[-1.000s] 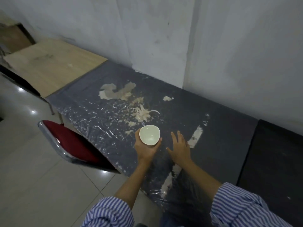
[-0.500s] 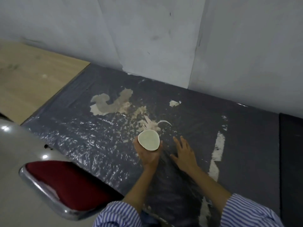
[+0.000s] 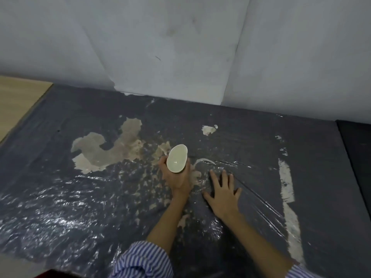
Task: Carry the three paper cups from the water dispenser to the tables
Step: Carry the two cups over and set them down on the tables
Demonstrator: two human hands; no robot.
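Note:
A white paper cup is in my left hand, which wraps around its wall from below. The cup's open mouth faces me and it sits low over the middle of the dark grey table, whose top has worn pale patches under wrinkled plastic film. I cannot tell whether the cup's base touches the table. My right hand lies flat on the table just to the right of the cup, fingers spread, holding nothing. Only one cup is in view.
A white wall runs right behind the table. A light wooden table adjoins on the left and a black surface on the right. A sliver of red chair seat shows at the bottom left.
I have leaned in over the table, so the chair has nearly left the view. My left hand has carried the cup further forward and lower over the table. My right hand stays flat beside it.

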